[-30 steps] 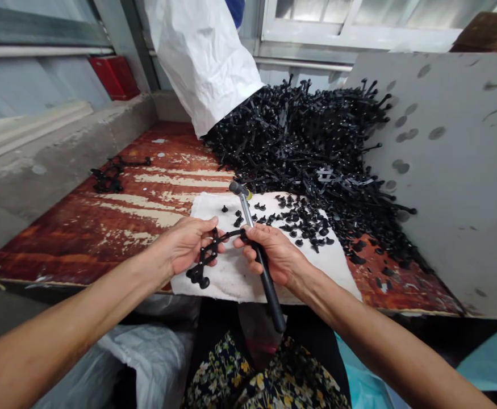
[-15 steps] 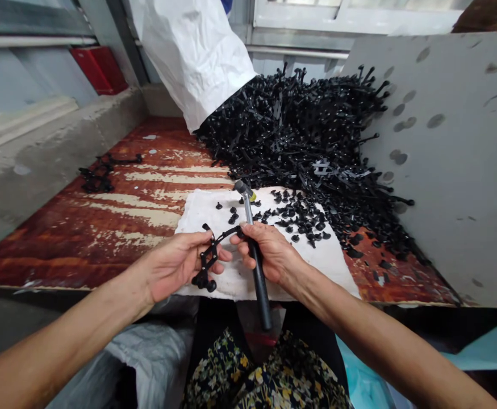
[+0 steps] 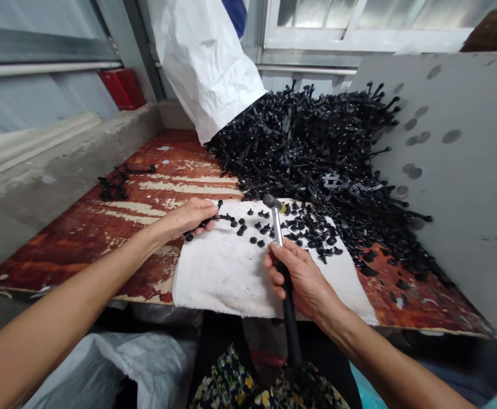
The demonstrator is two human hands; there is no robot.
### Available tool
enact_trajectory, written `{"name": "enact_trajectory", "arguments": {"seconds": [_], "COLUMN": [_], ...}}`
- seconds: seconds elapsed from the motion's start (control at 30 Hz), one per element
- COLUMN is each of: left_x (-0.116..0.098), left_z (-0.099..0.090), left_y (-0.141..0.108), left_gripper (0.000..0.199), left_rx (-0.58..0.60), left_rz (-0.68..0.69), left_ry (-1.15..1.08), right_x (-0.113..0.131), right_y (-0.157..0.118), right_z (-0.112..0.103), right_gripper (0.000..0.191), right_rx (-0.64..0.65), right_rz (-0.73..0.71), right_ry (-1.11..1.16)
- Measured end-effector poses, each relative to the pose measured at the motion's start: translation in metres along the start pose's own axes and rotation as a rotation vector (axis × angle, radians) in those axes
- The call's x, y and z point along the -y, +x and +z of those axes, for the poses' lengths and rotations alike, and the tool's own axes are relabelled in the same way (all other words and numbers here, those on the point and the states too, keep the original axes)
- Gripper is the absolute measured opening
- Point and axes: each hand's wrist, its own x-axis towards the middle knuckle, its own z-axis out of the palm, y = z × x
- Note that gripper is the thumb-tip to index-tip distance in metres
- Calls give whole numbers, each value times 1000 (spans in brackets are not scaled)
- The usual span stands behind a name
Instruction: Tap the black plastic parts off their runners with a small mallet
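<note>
My left hand is closed on a black jointed linkage, whose rounded ends poke out past the fingers above the left edge of a white cloth. Part of the linkage is hidden by that hand. My right hand grips a small hammer by its black handle, with the silver shaft and dark head pointing away from me. Several small black round pieces with stems lie scattered on the far part of the cloth.
A large heap of black linkages fills the back right, beside a white sack. A grey spotted board stands at the right. More linkages lie on the worn red tabletop at the left.
My hands have moved apart. The left has carried the linkage away from me, toward the cloth's left edge; the right has shifted rightward with the hammer and let go of the linkage's end.
</note>
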Motion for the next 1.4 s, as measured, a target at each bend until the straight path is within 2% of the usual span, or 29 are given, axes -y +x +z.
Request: {"name": "enact_trajectory", "arguments": {"seconds": [0.3, 0.63, 0.87, 1.4], "left_x": [-1, 8, 5, 7], "left_z": [2, 0, 1, 1], "left_y": [9, 7, 4, 5], "left_gripper": [21, 27, 33, 32], "left_rx": [46, 180, 196, 179], "left_rz": [-151, 14, 14, 0], "left_ry": [-125, 78, 61, 97], "right_x": [1, 2, 2, 2], "right_y": [4, 2, 4, 3], "right_z": [-4, -5, -4, -3], "right_gripper": [38, 39, 41, 41], "right_rx": [59, 106, 102, 99], "right_rz": [23, 21, 28, 29], "right_ry": [19, 22, 3, 18]}}
